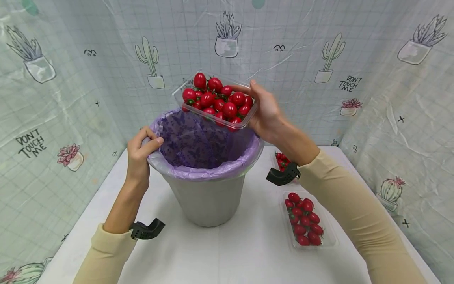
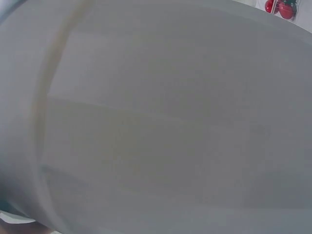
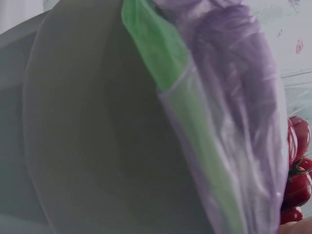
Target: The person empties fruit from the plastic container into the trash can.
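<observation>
A grey bin point(image 1: 209, 201), lined with a purple patterned bag point(image 1: 213, 172) folded over its rim, tilts toward me on the white table. My left hand point(image 1: 141, 152) grips the bin's left rim, thumb over the liner and fingers outside. Above the bin's mouth, my right hand point(image 1: 267, 114) holds a clear plastic box point(image 1: 178, 94) of red cherry tomatoes point(image 1: 220, 105) by its right end. The box slants, lower at the right. Bin wall point(image 2: 170, 126) fills the left wrist view. In the right wrist view, the held tomatoes point(image 3: 298, 187) peek past the liner point(image 3: 239, 78).
To the right of the bin, a clear tray point(image 1: 330, 238) of cherry tomatoes lies on the table point(image 1: 220, 256). Another pack of tomatoes point(image 1: 282, 161) sits farther back, partly behind my right forearm. Printed cloth walls point(image 1: 283, 23) enclose the table at the back and sides.
</observation>
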A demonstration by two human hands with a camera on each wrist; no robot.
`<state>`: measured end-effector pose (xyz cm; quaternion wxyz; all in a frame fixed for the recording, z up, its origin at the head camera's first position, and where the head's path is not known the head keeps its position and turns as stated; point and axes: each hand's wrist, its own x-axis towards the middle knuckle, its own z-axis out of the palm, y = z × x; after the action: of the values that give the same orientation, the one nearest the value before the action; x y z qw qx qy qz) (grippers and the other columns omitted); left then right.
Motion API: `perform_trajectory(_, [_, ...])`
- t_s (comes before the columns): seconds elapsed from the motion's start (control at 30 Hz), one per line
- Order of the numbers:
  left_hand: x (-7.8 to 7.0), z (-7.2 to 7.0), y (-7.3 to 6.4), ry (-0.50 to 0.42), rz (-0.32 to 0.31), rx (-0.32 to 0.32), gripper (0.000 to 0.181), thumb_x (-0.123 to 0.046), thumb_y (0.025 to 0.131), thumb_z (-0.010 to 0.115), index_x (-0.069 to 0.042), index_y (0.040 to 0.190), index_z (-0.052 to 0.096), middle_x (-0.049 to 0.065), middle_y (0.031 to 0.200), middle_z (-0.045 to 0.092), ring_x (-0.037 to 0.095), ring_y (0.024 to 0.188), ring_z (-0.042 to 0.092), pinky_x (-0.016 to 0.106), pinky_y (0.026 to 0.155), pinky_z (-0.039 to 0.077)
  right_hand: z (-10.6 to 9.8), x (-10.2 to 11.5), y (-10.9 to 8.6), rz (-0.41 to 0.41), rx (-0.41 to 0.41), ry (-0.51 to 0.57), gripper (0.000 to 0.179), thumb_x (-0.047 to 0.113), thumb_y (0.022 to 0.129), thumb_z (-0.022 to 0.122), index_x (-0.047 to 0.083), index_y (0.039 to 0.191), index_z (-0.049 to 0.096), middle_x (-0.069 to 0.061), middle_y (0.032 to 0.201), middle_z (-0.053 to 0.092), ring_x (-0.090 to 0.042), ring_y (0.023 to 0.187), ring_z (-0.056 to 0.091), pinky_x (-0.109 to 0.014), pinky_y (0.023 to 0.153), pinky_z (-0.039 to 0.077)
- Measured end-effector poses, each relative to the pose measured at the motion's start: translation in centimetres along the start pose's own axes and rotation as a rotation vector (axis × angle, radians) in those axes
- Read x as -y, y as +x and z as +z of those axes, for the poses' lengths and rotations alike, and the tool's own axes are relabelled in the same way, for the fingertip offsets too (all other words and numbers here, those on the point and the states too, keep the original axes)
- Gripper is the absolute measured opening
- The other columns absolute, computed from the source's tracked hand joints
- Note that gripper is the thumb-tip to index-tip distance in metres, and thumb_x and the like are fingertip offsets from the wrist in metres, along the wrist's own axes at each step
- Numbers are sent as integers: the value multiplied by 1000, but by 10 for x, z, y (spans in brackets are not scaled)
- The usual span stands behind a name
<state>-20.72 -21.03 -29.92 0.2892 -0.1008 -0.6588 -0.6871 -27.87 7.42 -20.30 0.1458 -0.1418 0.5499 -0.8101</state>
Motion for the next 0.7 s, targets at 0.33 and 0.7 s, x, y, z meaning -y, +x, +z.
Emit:
perform_trajectory(0.33, [-1,0,-1,-4,1,-7,19,-4,86,58,-12,69,52,-6,67,43,13,65,37,25,57,29,5,-6,11,-28,-68,-27,56,48,111,27,16,147,57,-11,151,56,-33,136,58,-60,111,45])
perform_trajectory(0.7, [0,0,-1,-3,5,-15,19,-4,85,58,-12,69,53,-6,66,43,12,65,38,24,56,30,7,-8,17,-51,-78,-52,56,48,111,26,18,150,52,-13,152,54,-37,136,58,-61,110,46])
